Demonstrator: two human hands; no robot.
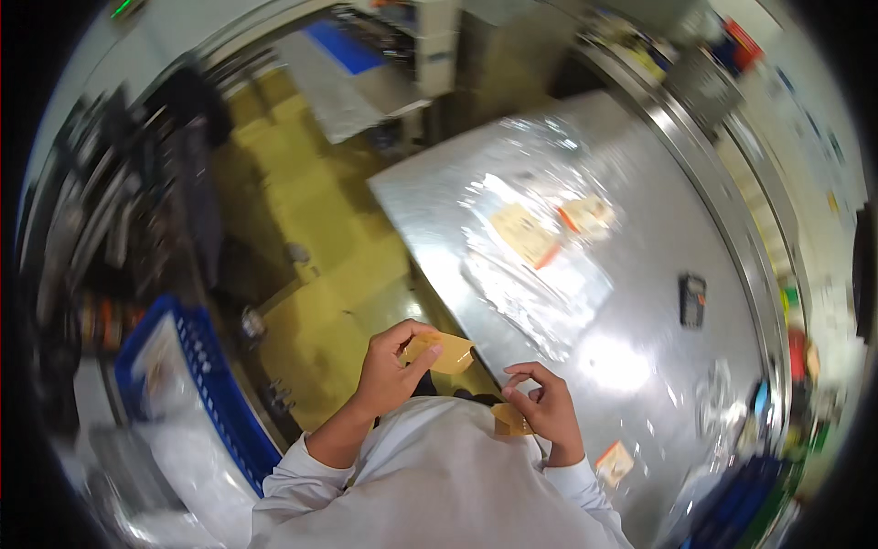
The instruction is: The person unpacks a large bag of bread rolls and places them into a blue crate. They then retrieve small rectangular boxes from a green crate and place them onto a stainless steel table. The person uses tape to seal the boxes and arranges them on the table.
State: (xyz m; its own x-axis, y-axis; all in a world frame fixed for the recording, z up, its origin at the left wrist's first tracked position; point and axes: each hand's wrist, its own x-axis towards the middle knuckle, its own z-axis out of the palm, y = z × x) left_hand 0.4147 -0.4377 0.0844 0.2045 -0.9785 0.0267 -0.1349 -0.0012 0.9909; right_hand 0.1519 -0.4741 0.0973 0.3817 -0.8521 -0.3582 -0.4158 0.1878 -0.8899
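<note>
My left hand pinches a flat tan card-like piece between thumb and fingers, just off the near edge of a shiny steel table. My right hand holds a smaller tan piece close to my chest, fingers curled around it. Both hands are a short way apart above my white sleeves. On the table lie clear plastic sheets with two tan labels bearing orange marks.
A dark calculator-like device lies on the table's right side. A small tan and orange packet sits near my right wrist. A blue crate with clear bags stands at my left on the yellow floor. Shelves line the left.
</note>
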